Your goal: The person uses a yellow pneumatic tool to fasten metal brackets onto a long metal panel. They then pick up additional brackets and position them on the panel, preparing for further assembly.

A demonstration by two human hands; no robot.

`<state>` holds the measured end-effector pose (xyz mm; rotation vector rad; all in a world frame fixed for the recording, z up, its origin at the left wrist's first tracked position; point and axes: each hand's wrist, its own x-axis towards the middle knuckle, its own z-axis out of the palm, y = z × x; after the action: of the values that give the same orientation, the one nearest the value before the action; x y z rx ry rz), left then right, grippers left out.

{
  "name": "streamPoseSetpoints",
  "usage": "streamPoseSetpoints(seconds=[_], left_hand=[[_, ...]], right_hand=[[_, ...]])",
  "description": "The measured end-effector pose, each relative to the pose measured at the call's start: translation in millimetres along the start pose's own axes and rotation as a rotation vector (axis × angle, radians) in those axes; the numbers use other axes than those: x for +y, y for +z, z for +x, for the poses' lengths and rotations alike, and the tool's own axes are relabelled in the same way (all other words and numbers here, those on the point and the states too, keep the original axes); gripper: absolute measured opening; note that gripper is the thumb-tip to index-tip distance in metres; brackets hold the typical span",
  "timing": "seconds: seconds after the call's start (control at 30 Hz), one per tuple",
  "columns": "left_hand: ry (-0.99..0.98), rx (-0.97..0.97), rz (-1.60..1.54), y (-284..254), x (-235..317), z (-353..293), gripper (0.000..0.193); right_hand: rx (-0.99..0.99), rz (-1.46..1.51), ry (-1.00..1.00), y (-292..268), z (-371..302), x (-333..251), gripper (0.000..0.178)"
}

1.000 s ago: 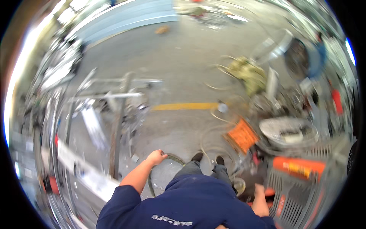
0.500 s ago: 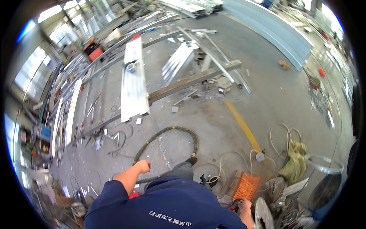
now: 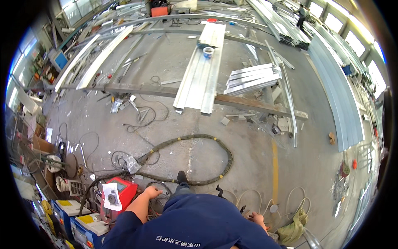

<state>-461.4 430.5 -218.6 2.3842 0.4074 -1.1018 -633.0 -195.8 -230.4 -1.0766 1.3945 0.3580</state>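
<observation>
left hand [image 3: 153, 192] hangs half-open near a red machine [image 3: 131, 191], right hand [image 3: 256, 218] half-open near green cloth [image 3: 293, 229].

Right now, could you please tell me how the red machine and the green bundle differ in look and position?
The red machine is boxy, while the green bundle is crumpled. A white sheet covers part of the red machine; none shows on the green bundle. The red machine is left of the left hand, the green bundle right of the right hand. Neither is held.
</observation>
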Motion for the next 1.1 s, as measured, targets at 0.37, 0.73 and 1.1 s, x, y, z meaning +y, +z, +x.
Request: streamPoseSetpoints(seconds=[0.37,0.73,1.1], left_hand=[[-0.275,0.29,-0.801,-118,-98,23,0.025],[-0.486,0.234,-0.976,-132,-125,37,0.025],[-0.607,0.123,-0.92,-256,-51,75,0.018]], right_hand=[[-0.181,-0.824,-0.342,249,-45,-171,0.041],[-0.278,-1.294,-0.335,449,52,-276,0.04],[-0.343,-1.035,-0.476,653,33,-396,0.033]])
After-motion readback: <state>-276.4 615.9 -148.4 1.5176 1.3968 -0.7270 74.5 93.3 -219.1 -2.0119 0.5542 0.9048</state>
